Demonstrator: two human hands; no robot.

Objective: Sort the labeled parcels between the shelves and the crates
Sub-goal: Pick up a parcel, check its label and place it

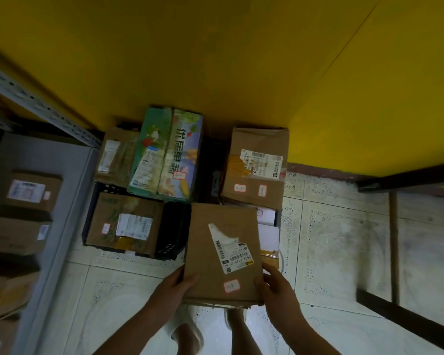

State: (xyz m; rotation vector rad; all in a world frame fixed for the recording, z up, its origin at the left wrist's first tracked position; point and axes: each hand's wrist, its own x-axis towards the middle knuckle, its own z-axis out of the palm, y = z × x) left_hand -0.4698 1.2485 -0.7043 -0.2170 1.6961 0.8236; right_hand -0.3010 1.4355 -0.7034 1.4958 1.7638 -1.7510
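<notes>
I hold a flat brown cardboard parcel [222, 252] with a torn white shipping label and a small red-edged sticker, out in front of me above the floor. My left hand [176, 285] grips its near left edge, thumb on top. My right hand [274, 285] grips its near right corner. Below and beyond it stand black plastic crates [173, 234] with parcels in them: a brown box with a label [127, 224], a green printed carton [167, 155], a narrow brown box [117, 155] and a large brown box [256, 167].
A grey metal shelf unit [61, 201] with several labelled brown boxes stands on the left. A yellow wall [215, 60] rises behind the crates. A dark wooden frame [395, 239] stands on the tiled floor at the right. My sandalled feet [190, 334] show below the parcel.
</notes>
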